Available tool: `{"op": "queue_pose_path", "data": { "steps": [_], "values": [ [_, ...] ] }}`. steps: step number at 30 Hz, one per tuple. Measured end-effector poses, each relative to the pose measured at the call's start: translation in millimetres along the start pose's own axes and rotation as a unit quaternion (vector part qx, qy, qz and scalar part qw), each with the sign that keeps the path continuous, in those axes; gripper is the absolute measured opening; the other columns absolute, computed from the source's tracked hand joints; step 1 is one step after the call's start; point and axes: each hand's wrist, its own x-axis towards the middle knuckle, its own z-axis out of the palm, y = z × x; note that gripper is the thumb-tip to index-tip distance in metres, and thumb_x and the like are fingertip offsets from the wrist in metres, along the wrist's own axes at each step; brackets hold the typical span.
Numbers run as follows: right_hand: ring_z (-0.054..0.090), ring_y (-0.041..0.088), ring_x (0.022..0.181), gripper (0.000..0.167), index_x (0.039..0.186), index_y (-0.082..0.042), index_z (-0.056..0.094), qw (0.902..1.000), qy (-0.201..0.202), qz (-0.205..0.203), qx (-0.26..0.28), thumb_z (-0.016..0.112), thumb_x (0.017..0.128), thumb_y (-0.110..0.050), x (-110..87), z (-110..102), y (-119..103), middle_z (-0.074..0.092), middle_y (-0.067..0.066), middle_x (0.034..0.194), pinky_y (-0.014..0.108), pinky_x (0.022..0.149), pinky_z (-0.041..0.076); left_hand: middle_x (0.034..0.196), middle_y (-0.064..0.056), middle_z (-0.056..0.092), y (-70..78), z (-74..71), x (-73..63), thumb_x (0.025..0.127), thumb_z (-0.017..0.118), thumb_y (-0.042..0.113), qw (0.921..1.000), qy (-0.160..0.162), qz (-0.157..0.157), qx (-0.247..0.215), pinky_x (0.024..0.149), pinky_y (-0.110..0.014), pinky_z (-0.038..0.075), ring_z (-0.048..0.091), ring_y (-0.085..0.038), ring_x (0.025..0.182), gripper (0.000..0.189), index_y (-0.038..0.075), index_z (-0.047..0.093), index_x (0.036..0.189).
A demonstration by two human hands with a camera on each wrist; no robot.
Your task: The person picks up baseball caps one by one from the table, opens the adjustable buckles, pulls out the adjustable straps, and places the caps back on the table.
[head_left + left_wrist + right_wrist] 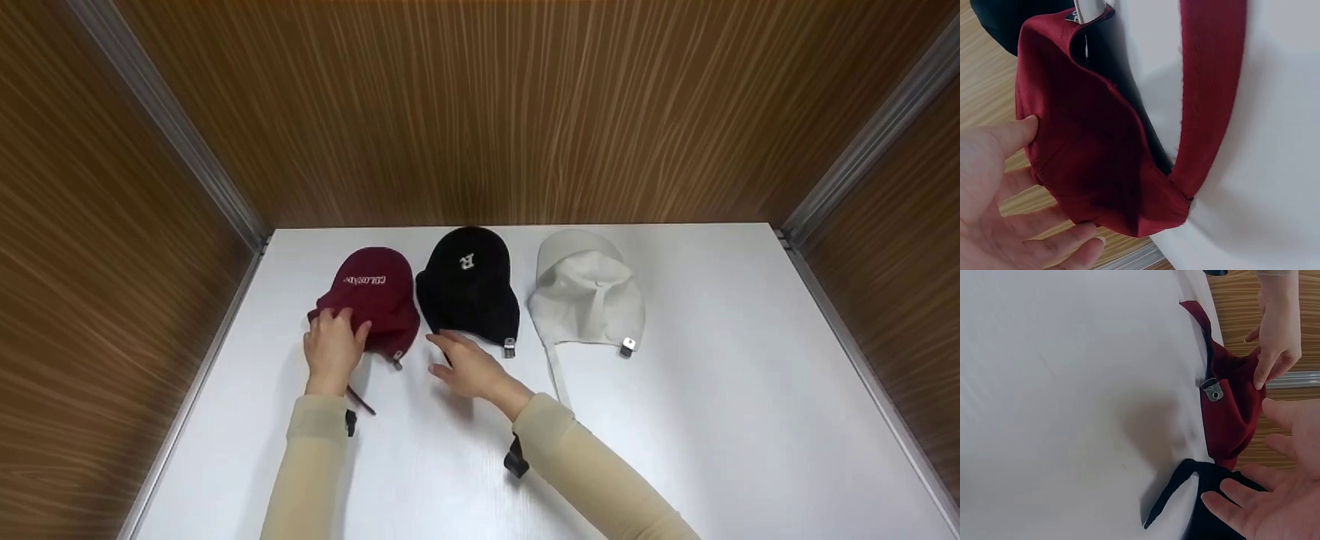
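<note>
A maroon cap [375, 315] with white lettering lies at the left of the row, its strap trailing toward the front. My left hand [331, 349] rests on the left side of its crown. In the left wrist view, the thumb and loosely spread fingers [1044, 219] touch the crown fabric. A black cap [472, 289] with a white letter R lies beside it. My right hand [469, 367], fingers extended and holding nothing, is near the black cap's lower edge; in the right wrist view its spread fingers overlap the black cap [1207, 512].
An off-white cap [589, 300] with a metal buckle and a hanging strap lies to the right. All three caps are on a white tabletop [750, 390]. Wood-grain panels [480, 112] with metal edge rails stand at the back and both sides.
</note>
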Motion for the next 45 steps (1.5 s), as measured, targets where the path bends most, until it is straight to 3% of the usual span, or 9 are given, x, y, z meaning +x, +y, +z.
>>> {"op": "queue_pose_path", "data": {
  "steps": [10,18,24,28,39,45],
  "values": [
    [0.035,0.034,0.138,0.060,0.149,-0.013,0.041,0.9996,0.023,0.016,0.001,0.063,0.097,-0.031,7.8,-6,2,0.034,0.019,0.153,0.044,0.110,0.033,0.120,-0.033,0.054,0.1,8.0,30.6,0.094,0.067,0.028,1.0000,-0.008,0.001,-0.001,0.087,-0.061,0.044,0.052,-0.048,0.113,0.047,-0.009,0.058,0.123],
    [0.036,0.034,0.138,0.063,0.150,-0.015,0.041,0.9983,0.046,0.021,-0.031,0.064,0.095,-0.035,11.9,-11,5,0.034,0.018,0.153,0.047,0.107,0.037,0.123,-0.032,0.053,1.1,13.5,41.7,0.095,0.065,0.028,1.0000,-0.001,-0.005,-0.001,0.086,-0.061,0.045,0.051,-0.047,0.115,0.048,-0.008,0.057,0.125],
    [0.035,0.034,0.138,0.063,0.150,-0.017,0.040,0.9983,0.039,0.030,-0.032,0.064,0.095,-0.037,9.9,-12,8,0.033,0.017,0.154,0.048,0.106,0.037,0.117,-0.032,0.055,3.4,16.5,45.7,0.096,0.064,0.030,0.9996,0.005,-0.021,0.016,0.085,-0.059,0.046,0.053,-0.047,0.109,0.046,-0.009,0.058,0.120],
    [0.036,0.036,0.138,0.063,0.150,-0.016,0.041,0.9984,0.042,0.023,-0.031,0.065,0.095,-0.037,7.0,-14,10,0.033,0.019,0.153,0.048,0.107,0.036,0.116,-0.032,0.055,6.3,16.3,45.9,0.096,0.063,0.030,0.9993,-0.002,-0.029,0.022,0.086,-0.059,0.045,0.052,-0.046,0.109,0.046,-0.008,0.058,0.120],
    [0.029,0.035,0.141,0.067,0.154,-0.020,0.031,0.9992,0.013,0.012,-0.037,0.057,0.098,-0.045,-10.7,-37,19,0.029,0.020,0.155,0.051,0.109,0.032,0.146,-0.031,0.034,12.3,10.1,29.9,0.098,0.058,0.041,0.9992,-0.023,-0.033,-0.002,0.095,-0.063,0.036,0.034,-0.047,0.133,0.063,0.004,0.043,0.146],
    [0.034,0.039,0.137,0.065,0.153,-0.015,0.034,0.9976,0.057,-0.022,-0.032,0.059,0.098,-0.040,-28.5,-55,28,0.035,0.024,0.150,0.051,0.109,0.032,0.151,-0.032,0.026,17.9,3.7,17.1,0.098,0.055,0.047,0.9993,-0.027,-0.024,-0.006,0.098,-0.063,0.032,0.026,-0.047,0.138,0.068,0.008,0.038,0.150]
  ]
}}
